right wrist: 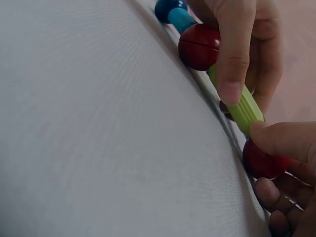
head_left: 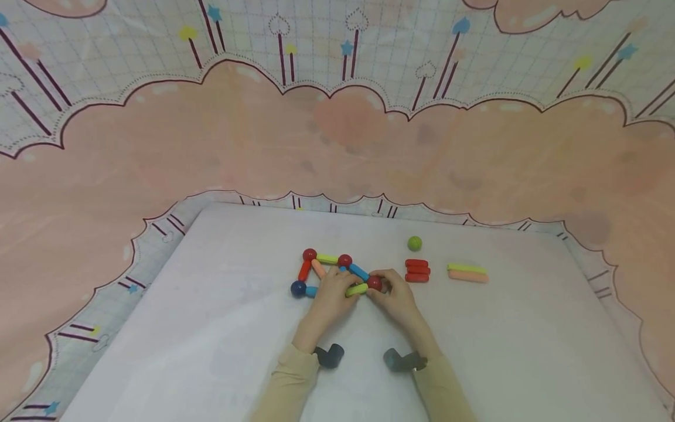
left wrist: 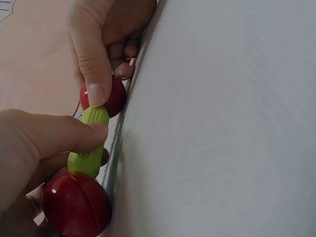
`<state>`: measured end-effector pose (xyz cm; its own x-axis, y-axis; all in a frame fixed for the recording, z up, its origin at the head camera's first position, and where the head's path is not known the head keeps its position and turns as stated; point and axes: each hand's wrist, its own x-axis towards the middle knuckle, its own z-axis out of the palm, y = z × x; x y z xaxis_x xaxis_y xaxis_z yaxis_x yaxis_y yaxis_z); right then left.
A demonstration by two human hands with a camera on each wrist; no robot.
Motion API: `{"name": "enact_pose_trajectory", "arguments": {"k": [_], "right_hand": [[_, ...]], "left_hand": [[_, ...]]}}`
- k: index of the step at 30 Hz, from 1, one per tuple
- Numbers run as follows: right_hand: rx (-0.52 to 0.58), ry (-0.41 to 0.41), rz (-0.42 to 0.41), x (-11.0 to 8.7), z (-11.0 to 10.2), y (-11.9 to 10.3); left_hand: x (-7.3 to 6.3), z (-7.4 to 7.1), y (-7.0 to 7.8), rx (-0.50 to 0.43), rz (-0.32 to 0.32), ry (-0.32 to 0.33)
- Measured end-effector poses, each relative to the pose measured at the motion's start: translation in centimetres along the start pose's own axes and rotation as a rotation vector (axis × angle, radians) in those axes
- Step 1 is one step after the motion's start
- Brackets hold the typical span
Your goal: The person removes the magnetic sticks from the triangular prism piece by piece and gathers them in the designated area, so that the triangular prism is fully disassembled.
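Note:
My left hand pinches a yellow-green rod between thumb and fingers. On the rod's right end is a red ball, which my right hand grips, its thumb at the joint. Another red ball sits at the rod's other end, beneath my left hand in the head view. These pieces belong to a flat frame of rods and balls, with a blue ball at left and red balls at the back. A blue rod runs back from the gripped ball. My left hand hides the frame's middle.
Right of the frame lie three red rods, with a green ball behind them. Farther right, a yellow-green rod lies against a peach rod. Patterned cloth surrounds the white tabletop.

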<state>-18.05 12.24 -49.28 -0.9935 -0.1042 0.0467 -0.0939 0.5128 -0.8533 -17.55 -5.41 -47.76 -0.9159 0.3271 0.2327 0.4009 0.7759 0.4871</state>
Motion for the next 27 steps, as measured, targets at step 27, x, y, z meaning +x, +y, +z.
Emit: {"name": "enact_pose_trajectory", "arguments": {"k": [27], "right_hand": [[-0.073,-0.008,-0.064,0.12,0.17,0.26]], "left_hand": [[0.04,-0.09,0.09,-0.045,-0.028,-0.030]]}}
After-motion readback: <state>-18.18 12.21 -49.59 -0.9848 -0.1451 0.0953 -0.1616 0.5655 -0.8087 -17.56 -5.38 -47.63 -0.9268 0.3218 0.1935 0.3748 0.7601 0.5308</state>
